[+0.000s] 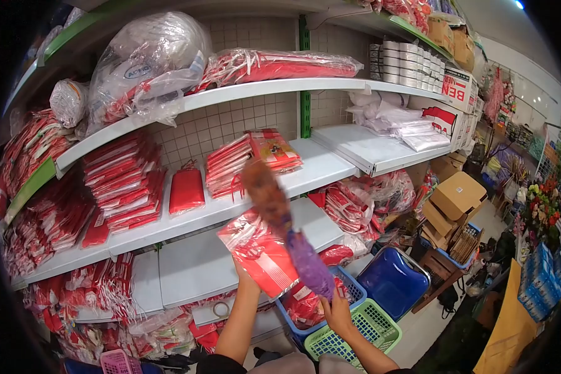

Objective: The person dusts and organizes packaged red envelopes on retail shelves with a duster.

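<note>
Item one: red packet [271, 265], clear plastic sleeve. Judged light, flat, pliable, slippery; best gripped at an edge. Held up in front of the shelf [321, 163], with the blue basket [356, 288] towards 4 o'clock. Left hand [247, 279] clamped on the lower-left edge — fingertips hidden behind; the packet's bulk lies at 1 o'clock from them.

Item two: duster [311, 265], purple lower part, brown head blurred. Judged light, head soft; best taken by the purple end. Right hand [338, 313], fingers closed around that end — head pointing to 11 o'clock, passing the packet's upper-right side.
</note>
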A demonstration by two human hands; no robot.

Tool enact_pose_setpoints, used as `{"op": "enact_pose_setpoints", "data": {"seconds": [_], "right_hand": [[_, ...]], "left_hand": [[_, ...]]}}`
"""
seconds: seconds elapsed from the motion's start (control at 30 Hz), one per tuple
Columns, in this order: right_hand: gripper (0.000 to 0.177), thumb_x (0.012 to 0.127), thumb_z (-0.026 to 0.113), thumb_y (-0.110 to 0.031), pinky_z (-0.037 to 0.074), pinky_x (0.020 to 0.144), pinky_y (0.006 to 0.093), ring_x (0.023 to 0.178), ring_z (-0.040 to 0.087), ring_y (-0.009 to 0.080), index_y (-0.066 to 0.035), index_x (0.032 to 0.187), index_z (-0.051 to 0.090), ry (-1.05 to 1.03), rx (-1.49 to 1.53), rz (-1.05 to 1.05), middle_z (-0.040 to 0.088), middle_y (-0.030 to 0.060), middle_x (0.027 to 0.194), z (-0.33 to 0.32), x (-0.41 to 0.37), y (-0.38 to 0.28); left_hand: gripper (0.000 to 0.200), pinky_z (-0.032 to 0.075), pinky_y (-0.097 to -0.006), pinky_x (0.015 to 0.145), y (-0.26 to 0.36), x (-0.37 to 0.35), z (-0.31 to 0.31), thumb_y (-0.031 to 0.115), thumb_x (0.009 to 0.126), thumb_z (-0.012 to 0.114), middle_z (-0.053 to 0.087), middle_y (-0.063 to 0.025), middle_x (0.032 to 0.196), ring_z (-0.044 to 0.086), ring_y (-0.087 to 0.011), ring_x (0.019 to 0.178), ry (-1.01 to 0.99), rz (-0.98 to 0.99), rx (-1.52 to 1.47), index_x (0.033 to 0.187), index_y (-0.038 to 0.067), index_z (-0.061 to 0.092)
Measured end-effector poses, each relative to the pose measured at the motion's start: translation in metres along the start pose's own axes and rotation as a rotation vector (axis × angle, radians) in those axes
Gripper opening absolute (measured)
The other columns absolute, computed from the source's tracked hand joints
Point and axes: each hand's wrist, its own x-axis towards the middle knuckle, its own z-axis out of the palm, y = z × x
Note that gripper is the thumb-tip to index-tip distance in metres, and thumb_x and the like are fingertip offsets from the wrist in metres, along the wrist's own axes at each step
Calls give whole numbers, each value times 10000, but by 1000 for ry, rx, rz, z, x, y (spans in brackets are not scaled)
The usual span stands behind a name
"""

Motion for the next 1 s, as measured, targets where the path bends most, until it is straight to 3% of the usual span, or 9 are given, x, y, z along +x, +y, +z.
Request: {"op": "enact_pose_setpoints", "data": {"seconds": [0.2,0.3,0.33,0.47,0.53,0.63,0.77,0.87,1.0], "right_hand": [[378,811,570,-173,437,691,483,658,580,416,33,1110,467,-100,-195,-483,587,231,666,7,-19,16],[407,814,568,-183,439,688,479,666,582,415,35,1140,458,22,4,-148,589,241,687,21,-19,36],[417,816,569,-191,442,668,475,668,583,415,37,1145,454,47,37,-163,589,243,693,24,-16,41],[433,829,566,-208,445,645,470,679,583,419,48,1158,448,-27,-31,-281,593,245,727,13,-18,19],[423,839,561,-208,446,650,473,689,586,422,43,1163,458,-82,-127,-338,598,242,746,4,-21,8],[440,815,565,-134,353,899,475,982,482,457,35,1202,441,-111,191,57,557,307,896,-14,-12,-17],[434,821,562,-152,369,857,465,870,530,435,23,1203,453,-158,181,-28,600,243,826,1,-1,-3],[372,855,543,-196,371,833,449,826,544,417,17,1155,487,-272,-132,-165,620,209,826,-3,2,-13],[410,866,538,-240,442,609,492,634,579,432,7,1183,455,46,71,-175,585,243,666,9,28,-13]], "left_hand": [[497,402,-433,966,-2,5,39,438,910,351,493,-119,1246,497,-267,1099,-70,-57,-47,1232,71,444],[492,404,-439,961,4,-10,83,439,906,364,499,-128,1238,500,-278,1094,-139,-113,-21,1212,64,454],[479,416,-440,945,1,2,12,425,909,372,519,-125,1204,510,-291,1075,-85,-46,-55,1215,66,455],[456,479,-433,827,-2,-2,73,444,893,413,575,-95,1053,565,-268,937,98,-19,-116,1169,88,486],[501,487,-434,805,-11,42,-68,480,873,421,574,-106,1055,571,-260,916,-530,-182,-396,1162,77,486],[543,484,-441,815,0,-3,27,510,863,404,574,-120,1072,571,-270,930,-169,-97,-33,1163,64,485],[568,463,-431,868,-6,-11,64,522,855,395,576,-128,1106,571,-291,952,11,-57,57,1153,50,499],[540,461,-434,879,-3,8,-26,507,875,349,604,-147,1033,586,-294,912,-303,-216,-57,1122,62,531],[562,471,-440,866,3,-9,75,523,882,324,580,-131,1087,571,-285,964,63,-125,156,1156,65,501]]}}
